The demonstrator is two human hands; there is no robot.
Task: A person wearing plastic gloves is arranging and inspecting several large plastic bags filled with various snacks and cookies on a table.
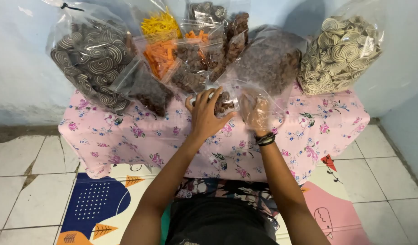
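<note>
My left hand rests with fingers curled on a small clear bag of brown snacks lying on the pink flowered cloth. My right hand is pushed inside a thin clear plastic bag that wraps it to the wrist, just right of the small bag. Black bands circle the right wrist. Behind both hands leans a large clear bag of dark brown snacks.
Along the blue wall stand big clear bags: dark spiral crackers at left, pale spiral crackers at right, orange and yellow sticks and brown snacks between. White floor tiles and a patterned mat lie in front.
</note>
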